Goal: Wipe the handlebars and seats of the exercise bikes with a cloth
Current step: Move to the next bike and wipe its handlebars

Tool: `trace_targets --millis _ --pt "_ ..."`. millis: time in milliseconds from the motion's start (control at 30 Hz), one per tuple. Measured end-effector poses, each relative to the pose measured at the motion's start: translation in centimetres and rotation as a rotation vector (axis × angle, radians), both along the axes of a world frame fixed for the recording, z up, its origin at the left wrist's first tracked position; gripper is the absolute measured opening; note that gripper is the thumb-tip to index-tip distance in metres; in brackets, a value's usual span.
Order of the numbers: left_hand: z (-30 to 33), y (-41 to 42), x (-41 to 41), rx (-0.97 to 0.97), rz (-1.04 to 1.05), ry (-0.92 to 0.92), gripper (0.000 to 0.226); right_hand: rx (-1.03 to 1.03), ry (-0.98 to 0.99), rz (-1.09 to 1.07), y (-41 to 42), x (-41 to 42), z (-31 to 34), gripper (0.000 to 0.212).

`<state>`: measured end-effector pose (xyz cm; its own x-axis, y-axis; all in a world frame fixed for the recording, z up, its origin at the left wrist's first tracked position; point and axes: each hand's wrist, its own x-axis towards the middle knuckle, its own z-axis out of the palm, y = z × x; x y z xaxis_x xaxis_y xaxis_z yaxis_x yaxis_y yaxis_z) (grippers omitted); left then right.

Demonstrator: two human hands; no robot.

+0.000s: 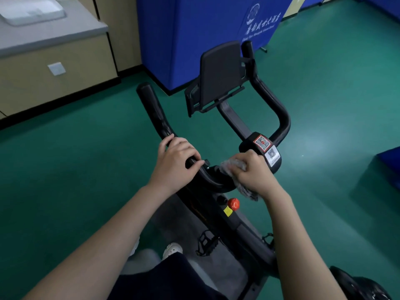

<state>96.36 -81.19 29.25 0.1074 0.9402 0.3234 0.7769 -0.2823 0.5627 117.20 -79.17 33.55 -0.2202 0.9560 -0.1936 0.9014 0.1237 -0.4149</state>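
We look down on a black exercise bike [218, 213] standing on a smooth green floor [65, 169]. Its handlebars [158, 118] are matte black tubes, rounded and curving: one long horn runs forward to the left of the central stem, the other loops up on the right. A flat dark console panel [220, 76] with rounded corners tilts above the stem, and a black pad bearing two QR stickers [263, 144] sits just behind our right hand.

Our left hand [177, 161] wraps the left bar, fingers [192, 158] curled over the tube. Our right hand [253, 172] is closed tight around a grey, fuzzy cloth [233, 166], bunched against the middle of the handlebars just right of the stem; loose cloth hangs below the wrist.

A round red knob [233, 203] with a yellow label sits on the frame below the handlebars, and a black pedal [205, 241] lies lower still. The seat's black edge [355, 284] shows at the lower right corner.

Left of the handlebars lies open floor up to a beige cabinet with a grey surface [43, 37]. A blue banner [194, 29] stands close behind the console; open floor spreads to the right.
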Motion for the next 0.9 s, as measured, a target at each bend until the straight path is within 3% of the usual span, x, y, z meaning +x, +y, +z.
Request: trace_targets --millis 167,667,900 --pt "0.0 0.1 -0.1 0.017 -0.001 0.01 0.015 0.078 0.068 0.099 -2.2 -1.1 0.0 0.016" --pt "-0.4 0.2 -0.1 0.015 -0.013 0.031 0.02 0.537 0.514 -0.583 -3.3 -0.5 -4.0 0.014" --pt "-0.5 0.1 0.0 0.015 -0.011 0.035 0.021 0.669 0.621 -0.708 -5.7 -2.8 -6.0 0.021"
